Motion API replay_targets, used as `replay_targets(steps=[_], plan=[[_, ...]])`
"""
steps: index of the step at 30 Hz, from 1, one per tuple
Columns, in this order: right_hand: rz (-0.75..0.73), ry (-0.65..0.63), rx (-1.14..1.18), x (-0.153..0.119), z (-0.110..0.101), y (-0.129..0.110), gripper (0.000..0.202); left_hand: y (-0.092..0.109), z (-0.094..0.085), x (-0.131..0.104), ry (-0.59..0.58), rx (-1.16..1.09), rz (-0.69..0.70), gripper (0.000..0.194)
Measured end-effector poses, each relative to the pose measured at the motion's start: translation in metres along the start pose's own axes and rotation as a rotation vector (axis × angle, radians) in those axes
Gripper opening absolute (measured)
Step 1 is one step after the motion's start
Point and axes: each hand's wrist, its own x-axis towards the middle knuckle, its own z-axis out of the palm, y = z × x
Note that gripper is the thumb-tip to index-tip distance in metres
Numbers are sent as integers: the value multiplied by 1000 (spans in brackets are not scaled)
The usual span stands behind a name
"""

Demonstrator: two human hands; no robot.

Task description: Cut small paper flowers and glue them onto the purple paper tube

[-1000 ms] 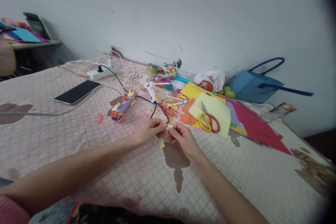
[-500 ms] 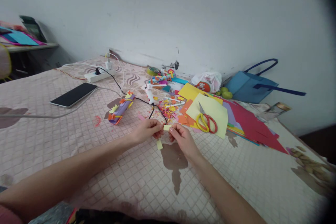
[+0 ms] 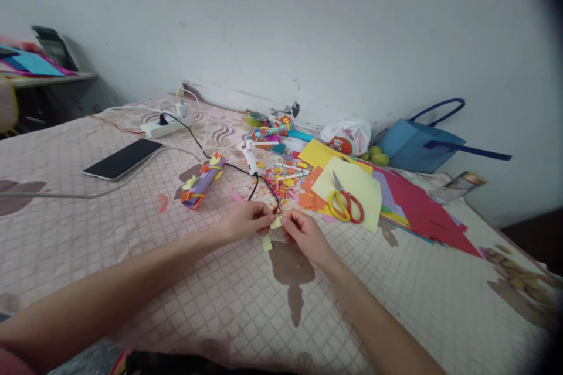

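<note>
A small pale yellow paper piece [image 3: 275, 223] is pinched between both hands over the table. My left hand [image 3: 247, 221] grips its left end with thumb and fingers closed. At its other end, my right hand [image 3: 307, 235] pinches it too; the fingertips partly cover the paper. Another pale yellow strip [image 3: 267, 242] lies on the cloth just below my left fingers. Beyond the hands are a white glue gun [image 3: 250, 159] and a pile of colourful paper scraps [image 3: 284, 183]. A purple paper roll [image 3: 204, 183] trimmed with orange and yellow paper shapes lies to the left.
Scissors [image 3: 346, 205] with yellow and red handles lie on a pale yellow sheet [image 3: 367, 190], over stacked coloured paper. A tablet-like device [image 3: 124, 159] and a power strip [image 3: 166, 126] with cables are at left. A blue bag [image 3: 420, 143] leans by the wall.
The paper piece between my fingers has tilted and dropped slightly, and less of it shows. Both hands stay in nearly the same place.
</note>
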Motion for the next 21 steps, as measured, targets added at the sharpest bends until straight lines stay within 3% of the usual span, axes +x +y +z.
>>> replay_targets(steps=[4, 7, 8, 10, 14, 17, 21], plan=[[-43, 1, -112, 0, -1, -2, 28, 0, 2, -1, -24, 5, 42, 28], [-52, 47, -168, 5, -13, 3, 27, 1, 2, -2, 17, -1, 55, 29], [-43, 92, -221, 8, -22, 6, 28, 2, 2, -1, 41, -15, 51, 30], [6, 315, -501, 13, -47, 15, 30, 4, 1, -1, 110, -58, 41, 30], [108, 605, -726, 17, -108, 36, 27, 8, -2, 0, 211, -117, 25, 30], [210, 670, -862, 15, -137, 51, 26, 7, -3, 1, 207, -138, 38, 31], [331, 648, -956, 15, -143, 63, 37, 6, -3, 1, 208, -151, 22, 32]])
